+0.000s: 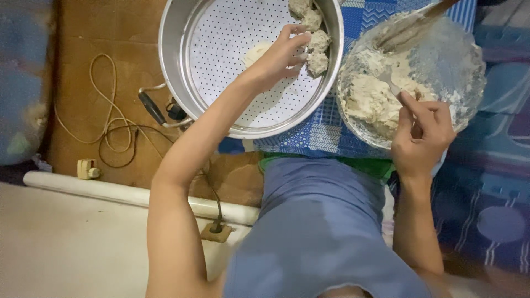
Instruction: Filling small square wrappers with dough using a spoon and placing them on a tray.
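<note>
Steel steamer pot [176,33] with the perforated tray is the anchor here, so everything's relative to that. Off to its left there's a loose tan cord [105,99] looped on the brown mat, and just below the pot's handle a black plug [154,107] sits close to the rim, which seems like the sketchiest bit: I'd guess one nudge of the pot could drag on that wiring. Inside the pot, the left hand [279,55] has its fingers curled loosely around a dough lump [317,41], pressing it in next to the others along the right wall. They're already touching, so they could easily stick together into one mass. Right of the pot, the glass bowl [469,60] of sticky dough sits on a blue checked cloth [309,138], and the right hand [422,135] is pinched shut on a fork [389,80] dug into the mix. That bowl looks near the cloth's edge, so hard scraping might slide it.
</note>
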